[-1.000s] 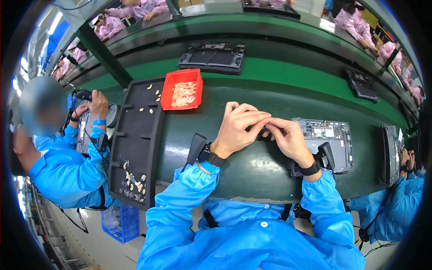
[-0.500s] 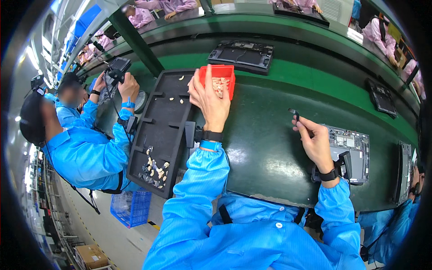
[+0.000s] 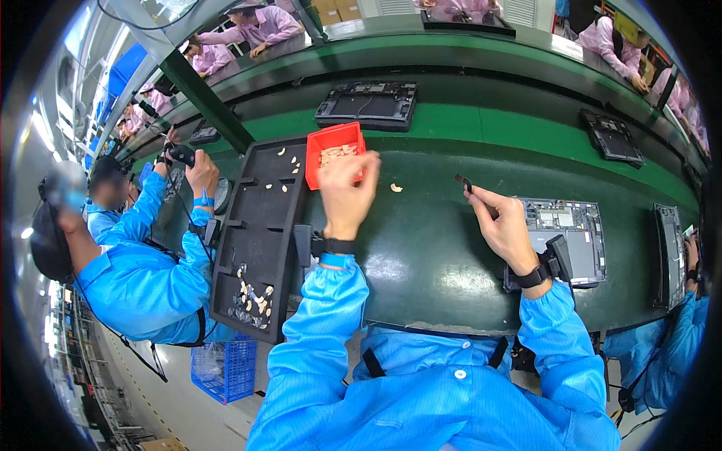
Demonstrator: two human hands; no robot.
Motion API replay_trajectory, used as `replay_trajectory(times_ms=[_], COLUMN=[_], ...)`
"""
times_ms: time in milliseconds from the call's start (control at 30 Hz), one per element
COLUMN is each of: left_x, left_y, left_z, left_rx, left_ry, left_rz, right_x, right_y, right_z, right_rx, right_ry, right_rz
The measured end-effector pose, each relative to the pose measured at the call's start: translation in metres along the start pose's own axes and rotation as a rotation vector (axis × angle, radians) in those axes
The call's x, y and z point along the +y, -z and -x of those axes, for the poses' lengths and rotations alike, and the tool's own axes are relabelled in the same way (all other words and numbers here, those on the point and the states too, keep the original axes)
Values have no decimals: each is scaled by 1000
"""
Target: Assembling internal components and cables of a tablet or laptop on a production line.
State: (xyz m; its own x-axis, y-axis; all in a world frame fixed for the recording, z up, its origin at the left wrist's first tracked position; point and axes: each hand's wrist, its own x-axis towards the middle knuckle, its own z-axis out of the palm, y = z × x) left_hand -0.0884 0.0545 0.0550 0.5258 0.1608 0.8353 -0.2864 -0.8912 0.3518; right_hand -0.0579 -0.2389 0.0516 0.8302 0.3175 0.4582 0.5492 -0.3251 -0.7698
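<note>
My left hand (image 3: 347, 197) hovers over the near edge of a red bin (image 3: 313, 167) of small cream-coloured curved pieces (image 3: 338, 153). Its fingers are curled in, with thumb and forefinger together. Whatever they hold, if anything, is too small or blurred to name. One loose cream piece (image 3: 396, 188) lies on the green tabletop (image 3: 421, 233) between my hands. My right hand (image 3: 505, 231) pinches a small black bent strip (image 3: 463, 182) between thumb and forefinger, raised above the table. Just beside that wrist lies an opened laptop base (image 3: 575, 240) with its circuit board showing.
Left of the red bin sits a black compartmented tray (image 3: 256, 214) with scattered cream and clear bits. Opened laptop bases rest on the green belt (image 3: 481, 126) beyond. A co-worker in blue (image 3: 150, 278) works at my left. A blue crate (image 3: 224, 368) stands on the floor.
My left hand has gone from spread to curled, drawing slightly back from the red bin. A cream piece now shows on the tabletop. My right hand still holds the black strip.
</note>
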Motion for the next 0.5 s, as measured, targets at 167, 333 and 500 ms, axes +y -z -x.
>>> replay_trajectory(times_ms=[167, 333, 500], left_x=[40, 98, 129], left_y=[-10, 59, 115], left_z=[53, 86, 134], left_rx=[-470, -872, -884], left_ry=[61, 48, -114], left_rz=[-104, -35, 238], right_x=[4, 5, 4], right_y=[1, 0, 2], right_z=[0, 0, -3], right_rx=[36, 15, 15], right_ry=[9, -27, -4], right_rz=[-53, -75, -103])
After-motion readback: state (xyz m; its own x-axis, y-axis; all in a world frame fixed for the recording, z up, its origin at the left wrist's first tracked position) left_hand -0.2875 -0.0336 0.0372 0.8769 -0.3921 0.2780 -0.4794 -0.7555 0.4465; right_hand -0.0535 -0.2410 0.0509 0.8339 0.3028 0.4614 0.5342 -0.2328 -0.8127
